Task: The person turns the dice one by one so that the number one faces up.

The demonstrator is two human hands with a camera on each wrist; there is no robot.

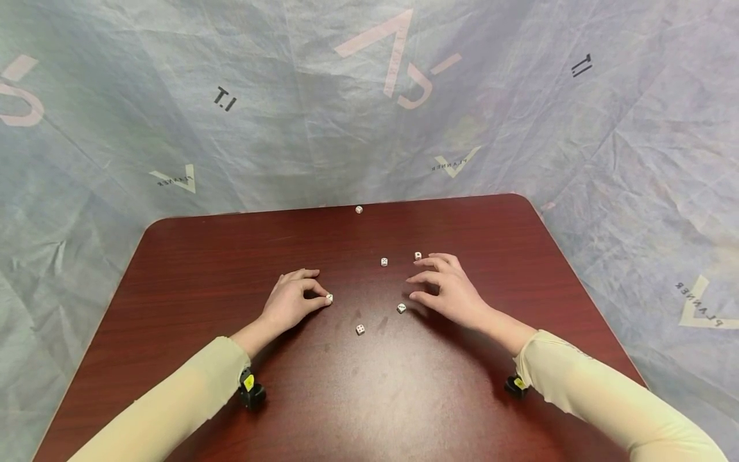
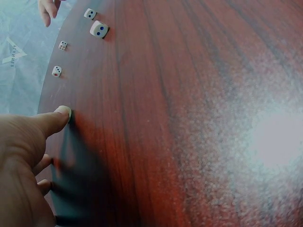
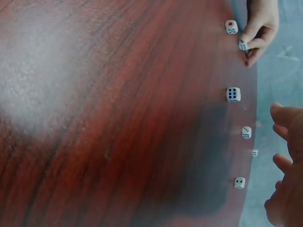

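In the head view my left hand [image 1: 291,300] pinches a small white die [image 1: 329,299] between thumb and index finger, low over the table. The right wrist view also shows this pinched die [image 3: 243,45], while in the left wrist view the thumb mostly hides it. My right hand [image 1: 453,293] hovers with its fingers apart and loosely bent, holding nothing. Nearest to its thumb lies one die [image 1: 401,308]; another die [image 1: 418,255] sits just beyond its fingertips. Between the hands, closer to me, rests a further die [image 1: 360,329].
The dice lie on a dark red wood-grain table [image 1: 231,250]. One die [image 1: 384,262] is farther back in the middle, and another die [image 1: 359,209] sits near the far edge. Grey printed cloth [image 1: 323,109] hangs behind and beside the table.
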